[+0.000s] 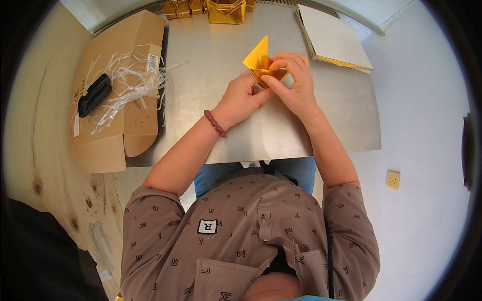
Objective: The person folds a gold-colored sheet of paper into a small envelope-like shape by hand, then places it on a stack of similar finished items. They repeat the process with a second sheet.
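- Nearest to the camera is the person's own body, in a brown patterned shirt [241, 241], and both bare forearms go forward from it to the middle of a grey metal table [216, 55].
- The left hand [241, 100] has a bracelet of dark red beads [215, 123] on the wrist; the fingers are closed and they pinch the near left edge of a folded gold paper [261, 62].
- The right hand [293, 83] is touching the left hand. Its thumb and fingers are closed on the same gold paper, at the near right side and over the top of the folded part.
- The gold paper is therefore between the two hands and partly under the right fingers. One flat pointed corner of it stands free, above and beyond the fingertips, away from the person.
- To the right of the hands and further away lies a stack of flat sheets [334, 37], white on top with a yellow edge, well apart from the hands.
- To the left of the hands lies an open cardboard box [133, 125], with white plastic strips [130, 83] and a black tool [94, 94] on it.
- Beyond the hands, at the far edge of the table, stands a gold paper bag [227, 12], and beside it a row of small gold pieces [182, 7].
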Motion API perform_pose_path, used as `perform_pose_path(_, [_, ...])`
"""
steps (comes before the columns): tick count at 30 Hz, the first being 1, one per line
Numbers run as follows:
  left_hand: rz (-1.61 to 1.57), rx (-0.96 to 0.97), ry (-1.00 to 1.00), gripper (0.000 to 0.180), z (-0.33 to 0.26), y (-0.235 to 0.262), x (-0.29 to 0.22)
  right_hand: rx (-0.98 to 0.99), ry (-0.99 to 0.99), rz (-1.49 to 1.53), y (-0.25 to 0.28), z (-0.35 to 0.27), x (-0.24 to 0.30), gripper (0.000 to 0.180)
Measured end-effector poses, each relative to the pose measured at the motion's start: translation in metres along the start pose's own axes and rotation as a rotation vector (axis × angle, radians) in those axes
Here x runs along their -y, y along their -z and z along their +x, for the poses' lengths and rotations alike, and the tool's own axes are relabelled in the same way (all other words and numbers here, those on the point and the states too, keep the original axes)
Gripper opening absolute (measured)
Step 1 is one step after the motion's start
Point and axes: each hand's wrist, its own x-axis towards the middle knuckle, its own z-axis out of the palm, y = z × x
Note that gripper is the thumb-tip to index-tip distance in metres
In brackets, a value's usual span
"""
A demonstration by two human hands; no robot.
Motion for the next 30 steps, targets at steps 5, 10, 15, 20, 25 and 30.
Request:
perform_pose_path(5, [-0.144, -0.095, -0.126, 0.034, -0.003, -0.002, -0.009, 0.033, -0.092, 0.075, -0.001, -0.003, -0.003, 0.017])
perform_pose_path(10, [-0.276, -0.09, -0.013, 0.034, 0.0, 0.02, -0.012, 0.061, -0.135, 0.135, 0.0, -0.004, 0.0, 0.015])
perform_pose_path(15, [-0.401, -0.12, -0.051, 0.034, 0.006, 0.018, -0.006, 0.076, -0.167, 0.194, -0.003, -0.007, 0.004, 0.013])
perform_pose_path(20, [-0.574, -0.095, -0.009, 0.036, 0.007, 0.02, -0.005, -0.006, -0.233, 0.244, -0.005, -0.009, 0.001, 0.011])
perform_pose_path(25, [-0.657, -0.074, 0.038, 0.034, 0.009, 0.023, -0.003, -0.008, -0.288, 0.268, -0.004, -0.012, -0.002, 0.01])
perform_pose_path(30, [-0.676, -0.063, 0.049, 0.038, 0.009, 0.024, -0.003, 0.017, -0.311, 0.265, -0.003, -0.014, -0.003, 0.01])
